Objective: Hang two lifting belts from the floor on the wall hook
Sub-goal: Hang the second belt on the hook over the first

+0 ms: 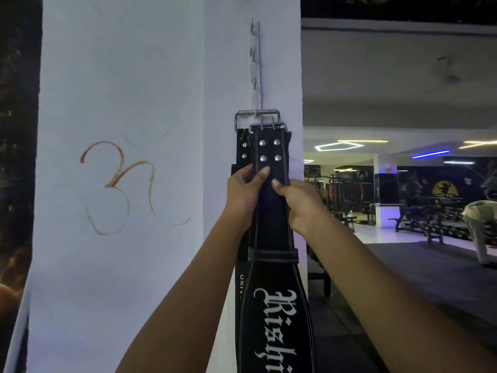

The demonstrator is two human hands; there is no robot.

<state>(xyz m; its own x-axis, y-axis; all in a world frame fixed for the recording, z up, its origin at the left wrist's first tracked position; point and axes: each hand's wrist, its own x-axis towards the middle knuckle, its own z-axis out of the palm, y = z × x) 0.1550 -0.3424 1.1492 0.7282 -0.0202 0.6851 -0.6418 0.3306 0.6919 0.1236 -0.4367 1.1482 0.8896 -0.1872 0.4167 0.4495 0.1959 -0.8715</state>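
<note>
Both hands grip the front belt [271, 208] just below its four rivets: the left hand [243, 193] pinches its left edge with the thumb on the face, and the right hand [298, 201] clamps the right edge the same way. This black belt hangs upright against the white pillar [121, 103], its metal buckle [267, 127] raised to the lowest prong of the hook rack [255, 68]. A second belt [241, 149] hangs directly behind it, its own buckle looped over that prong. White gothic lettering runs down the front belt's wide part
</note>
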